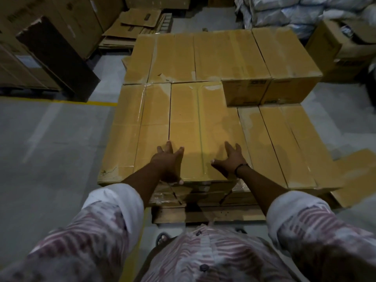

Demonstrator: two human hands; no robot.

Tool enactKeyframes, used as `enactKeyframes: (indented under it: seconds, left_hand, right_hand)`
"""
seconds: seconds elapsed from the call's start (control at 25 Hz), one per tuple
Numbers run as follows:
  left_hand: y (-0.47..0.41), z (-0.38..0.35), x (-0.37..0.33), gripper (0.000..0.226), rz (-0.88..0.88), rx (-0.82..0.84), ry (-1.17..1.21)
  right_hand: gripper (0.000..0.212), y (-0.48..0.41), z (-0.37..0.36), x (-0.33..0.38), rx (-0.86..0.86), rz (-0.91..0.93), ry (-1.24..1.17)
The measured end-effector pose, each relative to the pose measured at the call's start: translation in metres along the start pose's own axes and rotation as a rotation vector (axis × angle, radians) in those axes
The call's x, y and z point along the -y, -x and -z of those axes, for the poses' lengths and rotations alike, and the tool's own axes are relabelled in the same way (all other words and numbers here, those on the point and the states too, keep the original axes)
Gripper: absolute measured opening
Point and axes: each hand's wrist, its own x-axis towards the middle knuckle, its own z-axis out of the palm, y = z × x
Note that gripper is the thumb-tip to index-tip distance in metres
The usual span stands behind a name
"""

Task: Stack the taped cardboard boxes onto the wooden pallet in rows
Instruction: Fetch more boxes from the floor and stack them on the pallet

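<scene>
A long taped cardboard box (201,123) lies on top of the stack, in the near row beside another box (132,127) on its left. My left hand (167,161) rests flat on its near left corner with fingers spread and the thumb over the front edge. My right hand (230,159) presses flat on its near right part, fingers straight. Lower boxes (284,143) fill the near right of the stack. A higher far row of boxes (213,55) stands behind. The wooden pallet (203,214) shows under the stack's front edge.
Tall cartons (46,47) stand at the left behind a yellow floor line (61,101). Flattened cardboard (134,25) lies at the back. White sacks (295,11) and an open carton (341,43) are at the back right. A loose box (358,176) lies at the right.
</scene>
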Motion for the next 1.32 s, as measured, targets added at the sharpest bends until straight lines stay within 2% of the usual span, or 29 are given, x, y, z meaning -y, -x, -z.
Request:
enactKeyframes:
  seconds: [0.12,0.28,0.52,0.72,0.92,1.32]
  left_hand:
    - [-0.005,0.007,-0.004,0.147,0.003,0.040,-0.058]
    - [-0.005,0.004,0.003,0.143,-0.015,0.023,-0.062]
    - [-0.011,0.006,0.003,0.139,-0.019,0.025,-0.037]
    - [-0.012,0.005,0.003,0.140,-0.021,0.022,-0.044]
    - [-0.013,0.002,0.005,0.140,-0.011,0.014,-0.031]
    - [-0.009,-0.001,0.005,0.139,-0.010,-0.011,-0.015]
  right_hand:
    - [0.104,-0.018,0.003,0.003,0.043,-0.007,0.043]
    - [0.100,-0.023,-0.006,0.000,0.003,0.015,0.130]
    - [0.098,-0.032,-0.003,-0.002,-0.016,0.049,0.109]
    - [0.094,-0.029,0.001,-0.005,0.031,0.042,0.150]
    - [0.083,-0.015,-0.008,0.002,0.025,0.059,0.352]
    - [0.096,-0.002,-0.013,0.002,0.067,0.050,0.418]
